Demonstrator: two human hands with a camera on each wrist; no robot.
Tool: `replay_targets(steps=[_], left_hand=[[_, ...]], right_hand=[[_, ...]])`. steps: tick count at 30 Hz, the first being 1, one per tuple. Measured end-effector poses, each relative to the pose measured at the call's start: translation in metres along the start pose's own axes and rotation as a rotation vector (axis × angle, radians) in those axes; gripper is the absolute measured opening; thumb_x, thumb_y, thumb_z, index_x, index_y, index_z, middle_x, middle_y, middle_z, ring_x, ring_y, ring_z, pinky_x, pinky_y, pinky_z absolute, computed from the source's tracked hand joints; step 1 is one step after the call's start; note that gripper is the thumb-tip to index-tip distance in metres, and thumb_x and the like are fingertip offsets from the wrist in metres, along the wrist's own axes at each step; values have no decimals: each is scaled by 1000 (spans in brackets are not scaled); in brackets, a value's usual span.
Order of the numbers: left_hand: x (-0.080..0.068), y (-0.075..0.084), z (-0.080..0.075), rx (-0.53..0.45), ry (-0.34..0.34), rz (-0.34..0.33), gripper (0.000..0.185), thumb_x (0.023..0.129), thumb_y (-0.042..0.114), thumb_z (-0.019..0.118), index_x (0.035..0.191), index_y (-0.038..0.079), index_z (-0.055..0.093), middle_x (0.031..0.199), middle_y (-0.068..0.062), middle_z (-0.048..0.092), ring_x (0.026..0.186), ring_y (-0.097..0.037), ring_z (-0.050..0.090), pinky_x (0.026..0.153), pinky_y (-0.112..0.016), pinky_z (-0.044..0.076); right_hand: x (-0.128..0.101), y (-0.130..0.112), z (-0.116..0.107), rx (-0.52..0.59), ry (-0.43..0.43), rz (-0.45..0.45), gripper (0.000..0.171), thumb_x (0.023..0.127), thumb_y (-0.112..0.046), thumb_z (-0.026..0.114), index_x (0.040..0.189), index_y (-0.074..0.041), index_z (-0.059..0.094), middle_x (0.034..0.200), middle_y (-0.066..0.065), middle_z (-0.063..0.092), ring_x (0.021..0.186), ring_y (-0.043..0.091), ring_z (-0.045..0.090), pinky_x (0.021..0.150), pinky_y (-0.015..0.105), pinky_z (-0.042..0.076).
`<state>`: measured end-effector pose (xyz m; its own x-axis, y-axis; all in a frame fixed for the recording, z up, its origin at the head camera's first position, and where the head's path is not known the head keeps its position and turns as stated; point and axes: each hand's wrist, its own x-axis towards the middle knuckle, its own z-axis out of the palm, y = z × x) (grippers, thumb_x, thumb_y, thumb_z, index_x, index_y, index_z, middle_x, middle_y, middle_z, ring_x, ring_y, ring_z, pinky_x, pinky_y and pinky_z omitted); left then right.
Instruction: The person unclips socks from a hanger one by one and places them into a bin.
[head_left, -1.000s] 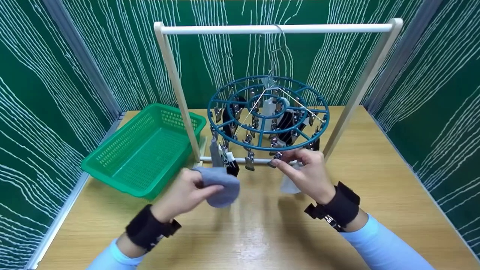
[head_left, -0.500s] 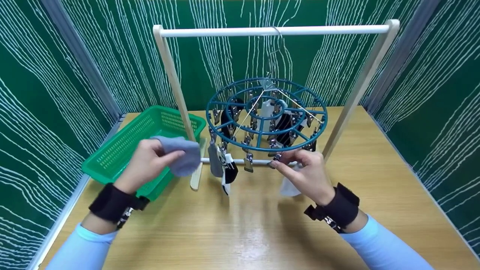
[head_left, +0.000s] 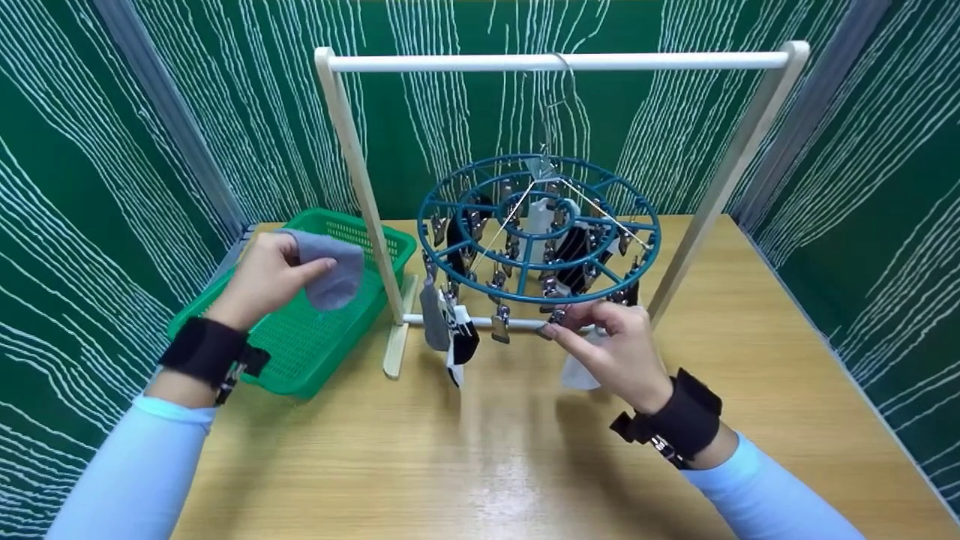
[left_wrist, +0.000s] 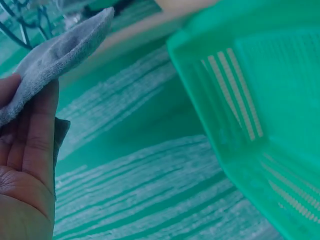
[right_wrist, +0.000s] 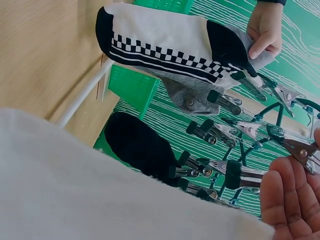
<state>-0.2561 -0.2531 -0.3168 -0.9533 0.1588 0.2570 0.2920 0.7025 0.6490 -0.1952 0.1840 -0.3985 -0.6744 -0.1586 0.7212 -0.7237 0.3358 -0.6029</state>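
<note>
Right now your left hand [head_left: 266, 277] holds a grey sock [head_left: 328, 268] pinched between thumb and fingers, up over the green basket [head_left: 300, 341] at the left of the table [head_left: 750, 360]. The left wrist view shows the same grip from close by: the sock [left_wrist: 55, 55] lies draped over your fingers [left_wrist: 30, 140], and the basket's perforated wall [left_wrist: 260, 115] sits just beside and below.

Your right hand [head_left: 616, 351] is at the near rim of the round teal clip hanger [head_left: 541, 225], which hangs by its hook from the white rail of the wooden rack [head_left: 559, 61]. Your thumb and forefinger are closed on one of the metal clips [head_left: 556, 315] at that rim, and a white sock [head_left: 577, 371] hangs right under your hand, partly hidden behind it. From the right wrist view the white sock [right_wrist: 100, 190] fills the lower part of the picture, and your fingertips [right_wrist: 287, 195] lie against a clip [right_wrist: 300, 147].

Other socks are clipped on the hanger: a grey one [head_left: 433, 311] and a white one with a black checked band [head_left: 459, 337] on the near left side, and black ones [head_left: 574, 255] further in. The right wrist view shows the checked sock [right_wrist: 170, 45] and a black sock [right_wrist: 137, 147] hanging from their clips.
</note>
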Motion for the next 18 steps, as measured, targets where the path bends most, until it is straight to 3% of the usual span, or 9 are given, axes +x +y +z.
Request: replay_targets(steps=[8, 14, 18], left_hand=[[18, -29, -15, 54, -56, -55, 26, 104, 14, 74, 115, -10, 78, 136, -28, 69, 109, -35, 69, 67, -11, 51], [29, -54, -15, 111, -74, -108, 26, 104, 13, 74, 117, -9, 78, 125, -32, 75, 97, -29, 72, 64, -18, 50], [34, -65, -13, 173, -101, -146, 23, 104, 12, 73, 113, -8, 77, 116, -29, 76, 97, -33, 70, 68, -25, 51]], right_hand=[[0, 0, 0, 11, -6, -8, 20, 79, 14, 87, 95, 4, 79, 83, 16, 80, 75, -3, 69, 71, 13, 58], [-2, 3, 2, 6, 1, -11, 20, 78, 14, 88, 92, 4, 79, 81, 15, 79, 74, -3, 68, 70, 13, 58], [-2, 4, 3, -5, 1, -29, 20, 77, 14, 89, 92, 4, 78, 81, 15, 80, 74, -3, 68, 70, 13, 59]])
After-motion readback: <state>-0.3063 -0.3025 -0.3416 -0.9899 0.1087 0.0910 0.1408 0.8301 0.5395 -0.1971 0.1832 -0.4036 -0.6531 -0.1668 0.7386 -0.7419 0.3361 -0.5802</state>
